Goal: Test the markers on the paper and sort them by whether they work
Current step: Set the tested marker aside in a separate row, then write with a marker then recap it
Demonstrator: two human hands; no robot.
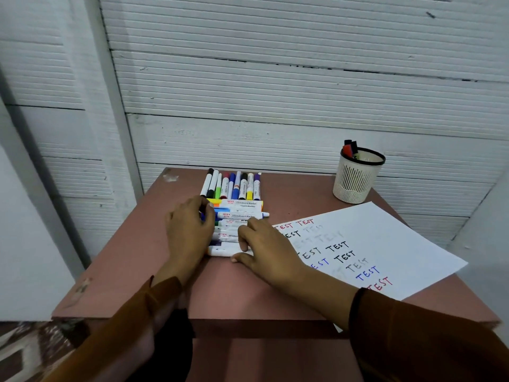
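Several markers (232, 186) lie side by side in a row at the table's far edge, pointing away from me. Nearer, a second group of whiteboard markers (239, 213) lies crosswise, stacked front to back. My left hand (188, 230) rests at this group's left ends, with bent fingers touching the caps. My right hand (265, 250) lies over the group's right part. Its thumb is at the near side of the nearest white marker (220, 252) and its fingers lie over that marker. The white paper (385, 244) to the right bears "TEST" several times in red, black, blue and faint ink.
A white mesh pen cup (356, 177) holding a few markers stands at the back right of the reddish table (132, 260). A ribbed white wall rises right behind the table. My brown sleeves cross the table's near edge.
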